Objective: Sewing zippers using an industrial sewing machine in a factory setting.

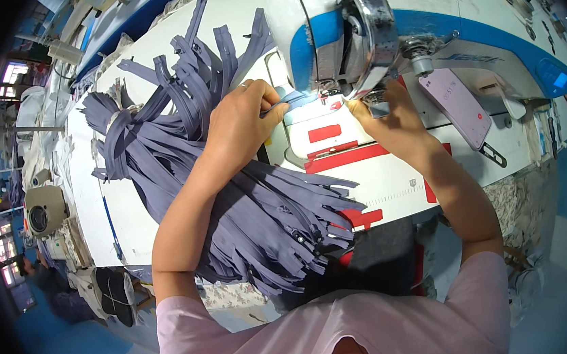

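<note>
Your left-hand fingers [270, 106] pinch the grey zipper tape [290, 99], long axis pointing right into the presser foot [330, 94]; right hand [387, 116] fingers pressed down just beyond the sewing machine [364, 26] needle.

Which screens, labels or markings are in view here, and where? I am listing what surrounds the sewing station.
Phone: lying right of the needle, beyond the right hand; slim rectangle, pale pink lit screen.
Control panel: machine arm's right end; blue, small lit display.
Red tape strips: on the white table between both hands; rectangular.
</note>
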The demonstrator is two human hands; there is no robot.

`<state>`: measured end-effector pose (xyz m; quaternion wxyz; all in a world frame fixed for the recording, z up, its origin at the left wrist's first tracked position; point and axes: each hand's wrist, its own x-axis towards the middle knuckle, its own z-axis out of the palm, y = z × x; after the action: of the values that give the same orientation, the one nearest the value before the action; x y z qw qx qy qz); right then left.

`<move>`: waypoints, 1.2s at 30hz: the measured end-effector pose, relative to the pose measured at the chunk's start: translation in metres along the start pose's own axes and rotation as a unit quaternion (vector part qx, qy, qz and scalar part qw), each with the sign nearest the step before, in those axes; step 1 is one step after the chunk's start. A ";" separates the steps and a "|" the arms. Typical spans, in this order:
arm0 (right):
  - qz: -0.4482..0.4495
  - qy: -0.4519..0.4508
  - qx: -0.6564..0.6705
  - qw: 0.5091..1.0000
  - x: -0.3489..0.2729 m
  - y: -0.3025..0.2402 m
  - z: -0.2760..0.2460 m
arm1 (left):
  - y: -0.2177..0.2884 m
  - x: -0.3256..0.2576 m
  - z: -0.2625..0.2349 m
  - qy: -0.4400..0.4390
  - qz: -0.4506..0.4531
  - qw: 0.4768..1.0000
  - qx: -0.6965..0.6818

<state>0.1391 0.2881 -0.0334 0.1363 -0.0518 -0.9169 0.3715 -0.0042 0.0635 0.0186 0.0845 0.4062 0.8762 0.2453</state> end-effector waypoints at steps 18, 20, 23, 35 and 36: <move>-0.063 -0.001 0.068 0.996 0.000 -0.020 -0.010 | 0.039 -0.045 -0.006 -0.179 0.165 0.966 -0.082; -0.074 0.007 0.075 0.994 -0.001 -0.018 -0.008 | 0.036 -0.037 -0.008 -0.202 0.075 0.960 -0.179; -0.086 0.013 0.013 0.996 -0.001 -0.020 -0.010 | 0.038 -0.018 -0.015 -0.194 -0.058 0.965 -0.168; -0.190 0.009 -0.120 0.974 -0.008 -0.028 0.009 | 0.018 0.001 0.000 -0.130 -0.057 0.974 -0.174; -0.166 -0.024 -0.125 0.978 -0.006 -0.026 0.009 | 0.018 0.000 -0.006 -0.121 0.037 0.982 -0.141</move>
<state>0.1429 0.2625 -0.0229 0.1667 0.0938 -0.9548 0.2273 0.0056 0.0713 0.0327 0.2368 0.4487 0.8008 0.3184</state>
